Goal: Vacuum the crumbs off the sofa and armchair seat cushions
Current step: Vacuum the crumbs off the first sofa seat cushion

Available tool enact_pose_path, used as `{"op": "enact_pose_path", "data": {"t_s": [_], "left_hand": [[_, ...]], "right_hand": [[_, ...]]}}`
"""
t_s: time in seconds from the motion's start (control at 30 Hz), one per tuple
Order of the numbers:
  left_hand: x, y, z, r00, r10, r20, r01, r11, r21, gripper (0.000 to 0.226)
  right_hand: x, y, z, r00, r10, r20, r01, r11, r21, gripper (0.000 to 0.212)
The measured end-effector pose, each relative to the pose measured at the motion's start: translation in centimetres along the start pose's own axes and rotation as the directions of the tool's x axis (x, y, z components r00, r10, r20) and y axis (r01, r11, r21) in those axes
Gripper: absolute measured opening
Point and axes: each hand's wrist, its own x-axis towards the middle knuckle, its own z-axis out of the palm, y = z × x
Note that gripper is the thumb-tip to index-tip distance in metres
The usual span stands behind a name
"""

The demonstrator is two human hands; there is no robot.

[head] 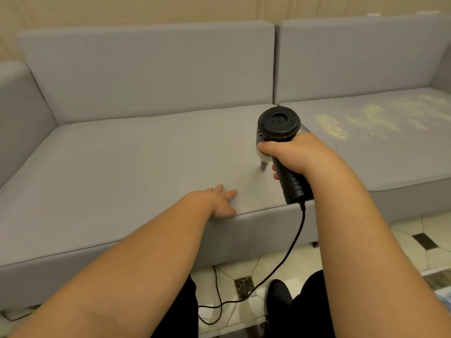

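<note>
— Crumbs (pixel 361 118): where do they lie?
— Spread in pale streaks and specks over the right seat cushion (pixel 390 162), mostly toward its back and middle.
— And the vacuum (pixel 278 132)?
— Over the left cushion (pixel 122 162), near the seam between the two. It's a black handheld one, its round back cap facing up, its grey nozzle (pixel 264 164) pointing down at the fabric. Whether the tip touches the cushion I can't tell.
— Who holds it?
— The right hand (pixel 300 154), fingers wrapped tight round the black handle.
— The left hand (pixel 223 201)?
— Flat on the front edge of the left cushion, fingers straight and slightly spread, gripping nothing.
— Anything between the nozzle and the crumbs?
— Only the seam and a stretch of bare cushion. The nearest patch lies just past the seam.
— What else is around?
— A black cord (pixel 288 252) hangs from the handle's end, runs down the sofa's front and loops on the tiled floor (pixel 410 242). A dark shoe (pixel 277 298) stands on the tiles by that loop. Grey back cushions (pixel 151 69) stand upright behind both seats, and an armrest (pixel 19 113) closes the left end.
</note>
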Motion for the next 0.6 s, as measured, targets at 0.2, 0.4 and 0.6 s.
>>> {"op": "enact_pose_path", "data": {"t_s": [0.2,0.4,0.6], "left_hand": [[0.8,1.8,0.2,0.999,0.031,0.010,-0.031,0.998,0.056,0.080],[0.7,2.1,0.2,1.000,0.024,0.003,-0.024,0.999,0.046,0.079],[0.6,0.7,0.4,1.000,-0.011,0.012,0.011,0.999,0.030,0.079]], "right_hand": [[-1.1,1.0,-1.8,0.999,0.027,0.026,-0.028,0.999,0.036,0.026],[-1.6,0.4,-1.9,0.998,0.009,0.066,-0.012,0.999,0.047,0.023],[-1.5,-0.2,-0.7,0.993,-0.014,0.116,0.008,0.999,0.053,0.029]]}}
